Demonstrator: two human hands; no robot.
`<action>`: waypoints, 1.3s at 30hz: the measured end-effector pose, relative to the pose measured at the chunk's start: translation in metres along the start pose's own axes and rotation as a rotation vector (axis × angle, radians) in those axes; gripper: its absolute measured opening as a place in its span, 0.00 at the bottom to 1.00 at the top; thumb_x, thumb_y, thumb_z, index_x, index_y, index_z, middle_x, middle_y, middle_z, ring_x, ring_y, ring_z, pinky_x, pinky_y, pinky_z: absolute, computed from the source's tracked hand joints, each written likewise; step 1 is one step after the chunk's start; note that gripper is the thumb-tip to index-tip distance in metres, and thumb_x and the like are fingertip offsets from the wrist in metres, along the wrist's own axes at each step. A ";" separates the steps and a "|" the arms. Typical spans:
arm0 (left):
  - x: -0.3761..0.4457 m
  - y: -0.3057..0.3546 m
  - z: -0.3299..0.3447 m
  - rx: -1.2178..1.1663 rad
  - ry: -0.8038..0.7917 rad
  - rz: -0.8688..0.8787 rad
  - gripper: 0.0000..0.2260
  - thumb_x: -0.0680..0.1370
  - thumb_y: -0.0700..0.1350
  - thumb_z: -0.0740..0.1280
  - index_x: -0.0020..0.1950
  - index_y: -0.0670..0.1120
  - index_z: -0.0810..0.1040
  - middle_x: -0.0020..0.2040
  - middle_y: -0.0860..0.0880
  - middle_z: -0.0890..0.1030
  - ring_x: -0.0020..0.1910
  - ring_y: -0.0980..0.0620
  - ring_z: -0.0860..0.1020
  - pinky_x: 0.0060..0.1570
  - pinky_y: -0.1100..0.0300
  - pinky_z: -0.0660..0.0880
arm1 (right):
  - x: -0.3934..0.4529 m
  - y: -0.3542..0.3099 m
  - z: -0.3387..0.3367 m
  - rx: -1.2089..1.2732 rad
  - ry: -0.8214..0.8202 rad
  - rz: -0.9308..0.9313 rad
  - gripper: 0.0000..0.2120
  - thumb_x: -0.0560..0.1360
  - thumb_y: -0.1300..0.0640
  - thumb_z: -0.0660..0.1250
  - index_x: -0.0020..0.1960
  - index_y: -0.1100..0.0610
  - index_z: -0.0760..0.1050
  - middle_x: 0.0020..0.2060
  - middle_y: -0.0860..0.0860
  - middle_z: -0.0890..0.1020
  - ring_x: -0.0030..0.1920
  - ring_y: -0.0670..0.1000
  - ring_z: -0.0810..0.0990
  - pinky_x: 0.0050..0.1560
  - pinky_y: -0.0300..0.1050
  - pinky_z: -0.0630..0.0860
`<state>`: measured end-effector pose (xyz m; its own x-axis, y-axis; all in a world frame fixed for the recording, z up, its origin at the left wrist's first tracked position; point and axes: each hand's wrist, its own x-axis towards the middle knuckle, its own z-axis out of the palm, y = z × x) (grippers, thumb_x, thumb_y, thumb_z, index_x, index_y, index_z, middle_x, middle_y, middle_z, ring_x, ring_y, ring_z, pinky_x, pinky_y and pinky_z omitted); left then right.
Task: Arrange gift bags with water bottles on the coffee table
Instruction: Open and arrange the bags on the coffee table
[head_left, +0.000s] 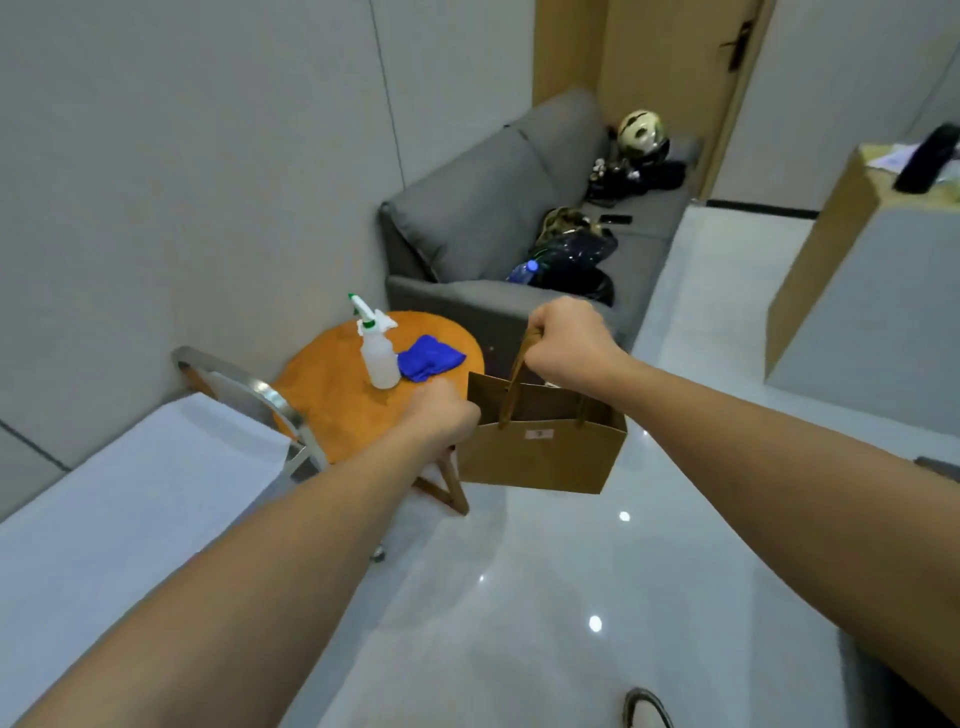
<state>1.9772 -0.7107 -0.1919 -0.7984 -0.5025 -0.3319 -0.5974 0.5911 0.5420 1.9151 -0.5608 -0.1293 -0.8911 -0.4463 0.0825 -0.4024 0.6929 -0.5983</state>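
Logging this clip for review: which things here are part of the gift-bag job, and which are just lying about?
Part of the job:
paper bag, held by its handle in the right hand
left hand at the bag's edge
round table

Lying about:
spray bottle
blue cloth
helmet on the sofa

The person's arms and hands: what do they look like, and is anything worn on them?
Both forearms are bare as far as the frame shows: no sleeves, no gloves. The left hand and right hand show no watch, ring or bracelet on the sides in view.
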 end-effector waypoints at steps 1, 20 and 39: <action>0.000 0.024 0.010 0.053 0.006 0.044 0.04 0.80 0.44 0.65 0.49 0.44 0.77 0.44 0.43 0.80 0.40 0.48 0.80 0.31 0.58 0.76 | -0.003 0.014 -0.017 0.003 0.038 0.019 0.10 0.68 0.67 0.67 0.32 0.55 0.76 0.31 0.55 0.78 0.36 0.54 0.79 0.33 0.46 0.79; -0.056 0.402 0.307 0.476 -0.235 0.612 0.05 0.79 0.44 0.66 0.43 0.47 0.75 0.39 0.47 0.77 0.37 0.49 0.78 0.32 0.58 0.76 | -0.095 0.366 -0.245 0.011 0.330 0.572 0.11 0.71 0.67 0.66 0.34 0.54 0.73 0.32 0.51 0.75 0.38 0.53 0.77 0.33 0.45 0.74; -0.062 0.609 0.580 0.751 -0.840 1.013 0.09 0.68 0.44 0.65 0.42 0.43 0.81 0.42 0.43 0.82 0.39 0.43 0.82 0.42 0.53 0.83 | -0.158 0.614 -0.321 0.104 0.521 1.304 0.13 0.70 0.67 0.64 0.31 0.53 0.69 0.32 0.53 0.76 0.37 0.56 0.76 0.29 0.44 0.66</action>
<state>1.6188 0.0467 -0.2890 -0.5390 0.6436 -0.5435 0.5225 0.7615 0.3836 1.7412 0.1166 -0.2537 -0.5903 0.7488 -0.3013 0.7579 0.3858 -0.5261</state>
